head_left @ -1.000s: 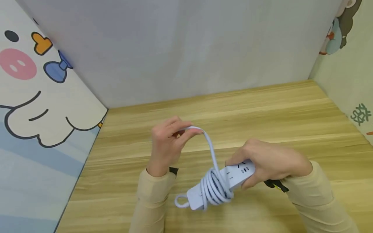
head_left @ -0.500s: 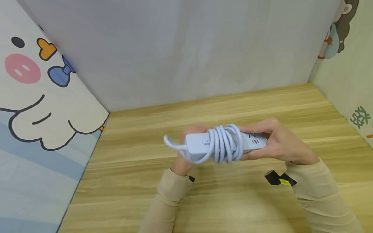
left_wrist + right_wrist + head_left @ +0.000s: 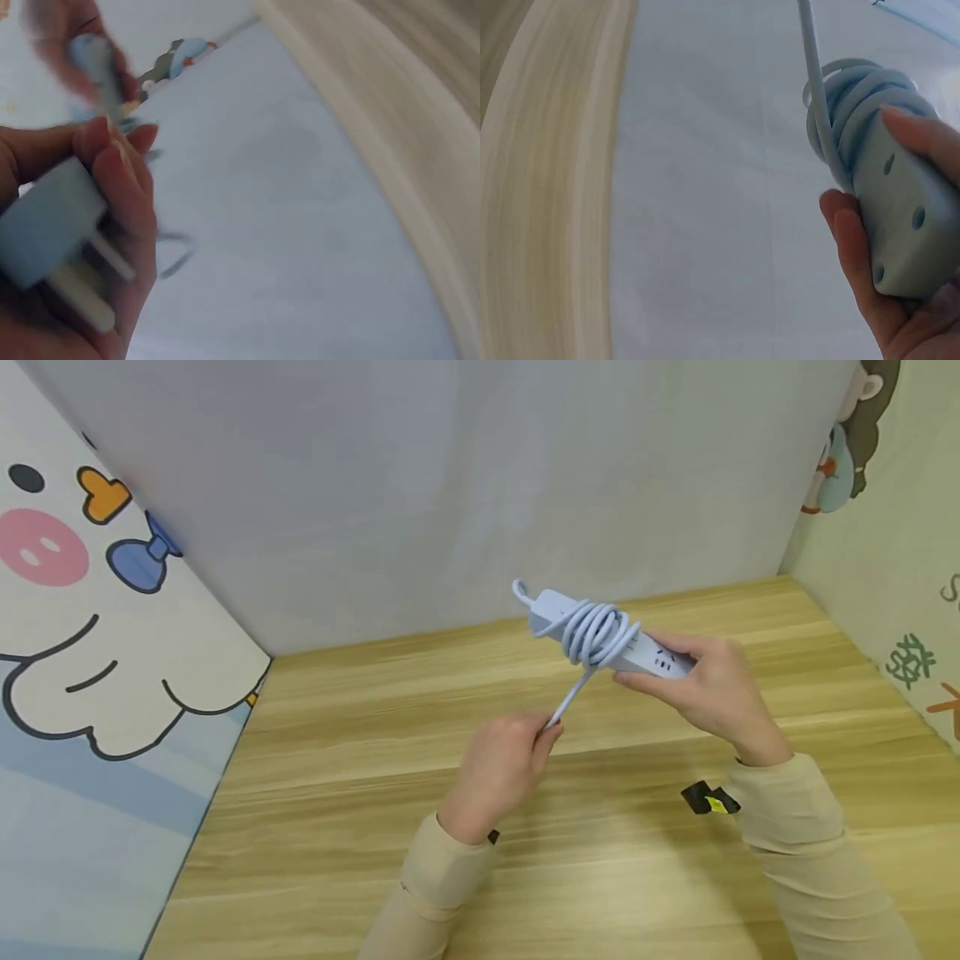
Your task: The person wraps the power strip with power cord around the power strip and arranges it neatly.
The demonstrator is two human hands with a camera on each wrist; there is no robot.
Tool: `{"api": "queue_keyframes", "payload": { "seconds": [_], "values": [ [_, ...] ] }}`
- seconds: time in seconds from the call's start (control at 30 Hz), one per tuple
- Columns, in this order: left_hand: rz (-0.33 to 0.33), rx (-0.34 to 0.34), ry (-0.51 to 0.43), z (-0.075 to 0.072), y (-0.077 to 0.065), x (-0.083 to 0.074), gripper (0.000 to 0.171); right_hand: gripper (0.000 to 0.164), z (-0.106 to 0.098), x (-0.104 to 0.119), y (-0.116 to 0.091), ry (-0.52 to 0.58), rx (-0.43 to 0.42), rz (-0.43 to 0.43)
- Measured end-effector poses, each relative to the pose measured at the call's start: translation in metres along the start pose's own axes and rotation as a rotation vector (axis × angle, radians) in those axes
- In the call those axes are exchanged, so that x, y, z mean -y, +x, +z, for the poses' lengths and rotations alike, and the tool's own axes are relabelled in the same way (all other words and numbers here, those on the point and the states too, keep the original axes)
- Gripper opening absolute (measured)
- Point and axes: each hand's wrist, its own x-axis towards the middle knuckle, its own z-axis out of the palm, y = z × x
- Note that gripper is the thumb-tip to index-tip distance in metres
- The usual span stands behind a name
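Note:
My right hand (image 3: pixel 716 693) grips one end of a pale blue-white power strip (image 3: pixel 551 607), held up over the table with its socket face showing in the head view. Several turns of its cord (image 3: pixel 592 631) wrap around the middle of the strip. From the coil a straight length runs down to my left hand (image 3: pixel 504 764), whose fingers pinch it. In the left wrist view the plug (image 3: pixel 52 221) sits in the left palm, prongs outward. The strip's underside (image 3: pixel 907 195) with its holes faces the right wrist view, thumb and fingers on either side.
A wood-grain table (image 3: pixel 337 827) lies below both hands. A pale grey wall (image 3: pixel 420 502) stands behind it, with a cartoon-printed panel (image 3: pixel 135 660) at left and another printed panel (image 3: pixel 885 568) at right.
The power strip has risen and moved away from me, its left end now tilted upward. My left hand went from above the strip, behind it, to below it, with the cord now pulled taut toward me.

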Motion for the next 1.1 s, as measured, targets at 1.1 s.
{"api": "queue_keyframes", "payload": {
  "seconds": [1.1],
  "values": [
    [-0.039, 0.007, -0.704, -0.045, -0.007, 0.035, 0.019, 0.036, 0.063, 0.023, -0.022, -0.367, 0.534, -0.380]
  ]
}}
